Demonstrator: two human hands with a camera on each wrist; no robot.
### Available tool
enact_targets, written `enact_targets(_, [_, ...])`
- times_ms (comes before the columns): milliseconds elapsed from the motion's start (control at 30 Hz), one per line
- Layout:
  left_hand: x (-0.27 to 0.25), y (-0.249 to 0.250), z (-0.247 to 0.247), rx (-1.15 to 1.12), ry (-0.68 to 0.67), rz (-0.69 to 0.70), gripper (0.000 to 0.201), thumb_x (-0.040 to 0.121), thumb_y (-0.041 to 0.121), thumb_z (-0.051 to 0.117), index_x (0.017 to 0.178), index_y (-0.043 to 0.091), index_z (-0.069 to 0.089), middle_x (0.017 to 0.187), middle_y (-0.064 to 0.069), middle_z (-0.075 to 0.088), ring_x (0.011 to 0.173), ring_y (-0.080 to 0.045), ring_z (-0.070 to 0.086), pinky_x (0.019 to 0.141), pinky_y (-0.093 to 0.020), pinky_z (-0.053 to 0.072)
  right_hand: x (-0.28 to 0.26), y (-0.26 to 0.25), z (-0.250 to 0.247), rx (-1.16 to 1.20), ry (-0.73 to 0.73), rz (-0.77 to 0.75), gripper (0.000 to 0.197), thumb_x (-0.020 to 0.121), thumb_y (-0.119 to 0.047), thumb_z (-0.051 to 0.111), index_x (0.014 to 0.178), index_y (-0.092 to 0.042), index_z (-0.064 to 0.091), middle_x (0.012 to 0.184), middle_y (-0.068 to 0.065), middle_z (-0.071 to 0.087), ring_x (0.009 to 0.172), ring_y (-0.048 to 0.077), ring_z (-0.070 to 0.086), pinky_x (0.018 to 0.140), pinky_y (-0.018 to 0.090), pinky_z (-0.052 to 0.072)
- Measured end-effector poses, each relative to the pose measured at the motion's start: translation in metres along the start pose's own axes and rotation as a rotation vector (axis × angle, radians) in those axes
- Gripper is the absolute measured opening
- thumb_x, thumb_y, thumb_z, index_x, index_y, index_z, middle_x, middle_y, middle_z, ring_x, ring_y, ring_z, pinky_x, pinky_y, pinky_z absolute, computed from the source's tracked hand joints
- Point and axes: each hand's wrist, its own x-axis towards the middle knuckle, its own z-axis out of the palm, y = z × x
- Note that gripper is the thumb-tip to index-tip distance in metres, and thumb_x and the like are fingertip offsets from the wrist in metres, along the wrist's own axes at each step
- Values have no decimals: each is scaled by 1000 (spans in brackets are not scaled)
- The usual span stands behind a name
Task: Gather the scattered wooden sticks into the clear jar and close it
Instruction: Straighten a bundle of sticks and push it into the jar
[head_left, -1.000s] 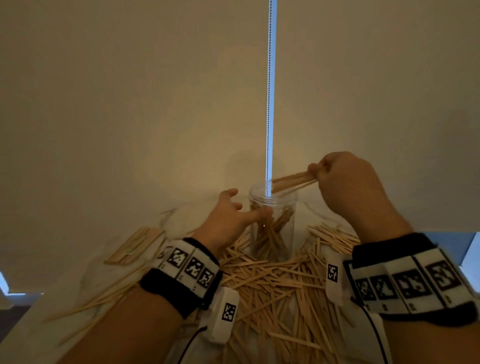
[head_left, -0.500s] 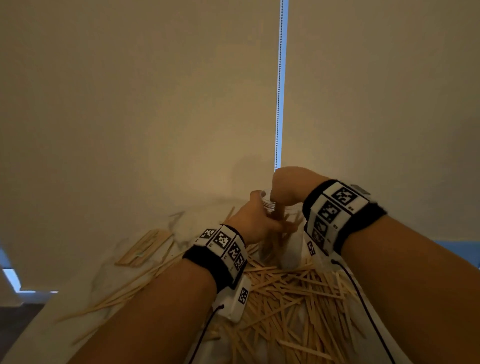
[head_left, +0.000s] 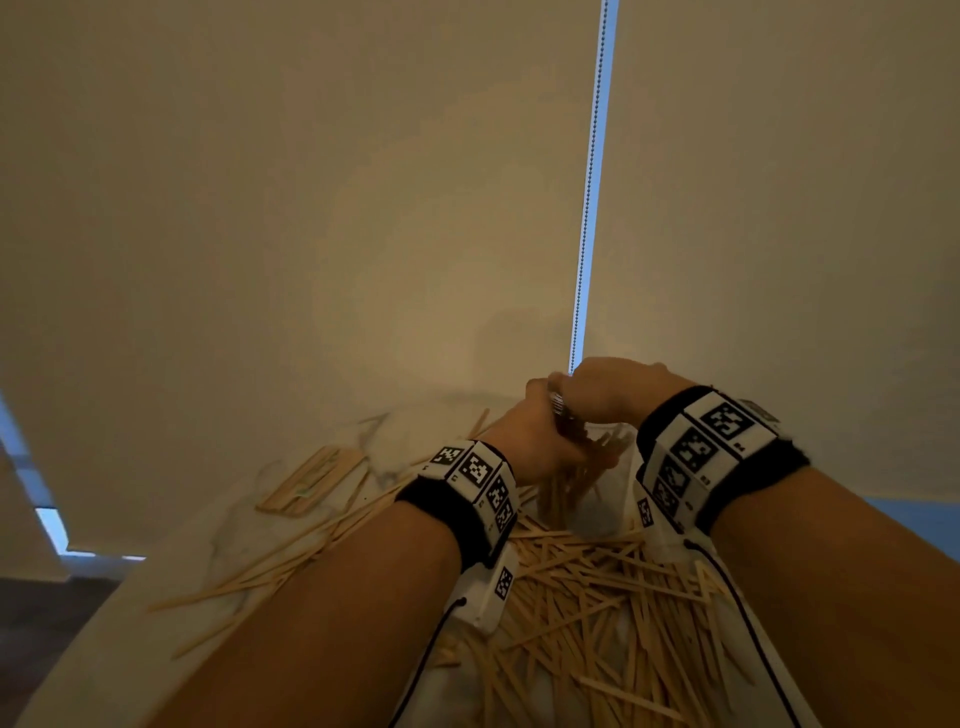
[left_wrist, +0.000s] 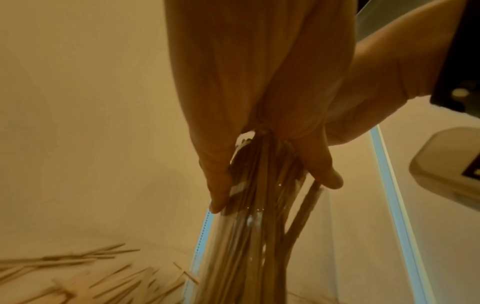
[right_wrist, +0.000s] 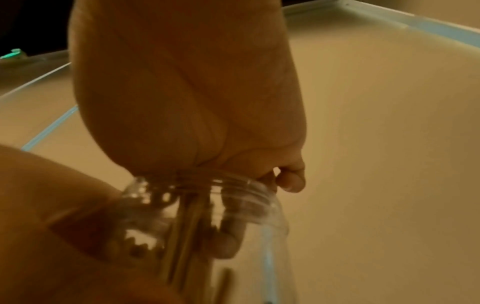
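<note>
Left hand (head_left: 535, 441) wraps the clear jar (right_wrist: 244, 222) just below its threaded rim, fingers curled round the wall. Right hand (head_left: 608, 392) sits directly over the jar mouth, fingers bunched down into the opening; cannot tell if it grips any sticks. Wooden sticks (left_wrist: 262, 236) stand inside the jar under it. Loose sticks (head_left: 587, 587) lie scattered on the table (head_left: 171, 561) beneath both wrists.
</note>
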Motion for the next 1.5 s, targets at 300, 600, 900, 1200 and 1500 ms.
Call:
enact_targets(300, [-4, 0, -1, 66, 15, 27, 76, 57, 56, 90, 115, 17, 62, 96, 8, 71, 88, -10, 68, 81, -29, 59, -33, 5, -1, 172, 339, -35, 39, 100, -48, 40, 106, -14, 57, 110, 12, 64, 96, 31, 60, 87, 42, 50])
enact_targets(600, [-76, 0, -29, 537, -85, -201, 62, 78, 65, 71, 108, 12, 65, 107, -8, 64, 99, -21, 62, 88, -32, 45, -124, 30, 23, 191, 399, -78, 33, 100, -38, 45, 83, -13, 57, 83, 6, 60, 81, 27, 59, 66, 29, 39])
enact_targets(900, [-201, 24, -25, 905, -491, -410, 86, 65, 90, 56, 84, 8, 72, 79, -5, 74, 65, -19, 65, 66, -28, 54, -174, 36, 70, -137, -265, 131, 74, 86, -81, 30, 62, -14, 47, 71, 2, 55, 83, 20, 54, 84, 33, 42])
enact_targets(1200, [-235, 33, 3, 895, -363, -265, 65, 87, 73, 50, 75, 10, 59, 70, -4, 56, 60, -16, 50, 63, -31, 45, -176, 13, 74, -45, -347, 70, 43, 87, -55, 66, 95, -14, 74, 91, 1, 69, 89, 20, 65, 87, 33, 56])
enact_targets(1500, [-284, 52, 57, 976, -517, -265, 147, 59, 94, 54, 153, 16, -26, 163, -20, 0, 148, -45, 5, 116, -57, 19, -177, 7, 72, -32, -340, 100, 51, 78, -59, 73, 98, -12, 70, 106, 7, 69, 100, 26, 67, 93, 40, 56])
